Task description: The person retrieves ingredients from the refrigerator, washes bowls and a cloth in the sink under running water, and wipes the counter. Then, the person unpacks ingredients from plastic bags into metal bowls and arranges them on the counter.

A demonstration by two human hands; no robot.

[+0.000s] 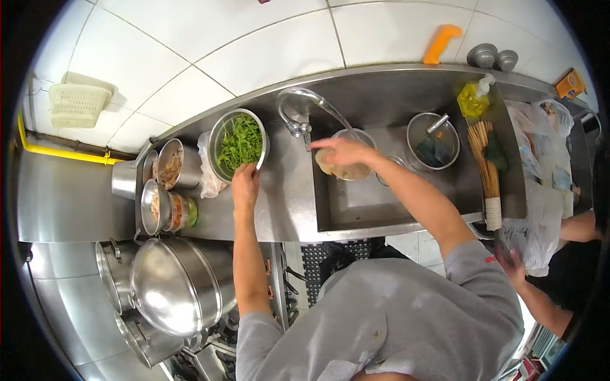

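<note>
left hand (245, 184) grips the bowl (215, 147) by its rim; greens (240, 141) beyond.

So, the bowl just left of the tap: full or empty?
Not empty: greens spread across the bowl, hiding its bottom. It looks well filled, but how deep they lie, I cannot tell.

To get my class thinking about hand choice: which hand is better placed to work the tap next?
Probably the right hand: its extended fingers are right by the tap, while the left hand grips the rim of the steel bowl of greens.
</note>
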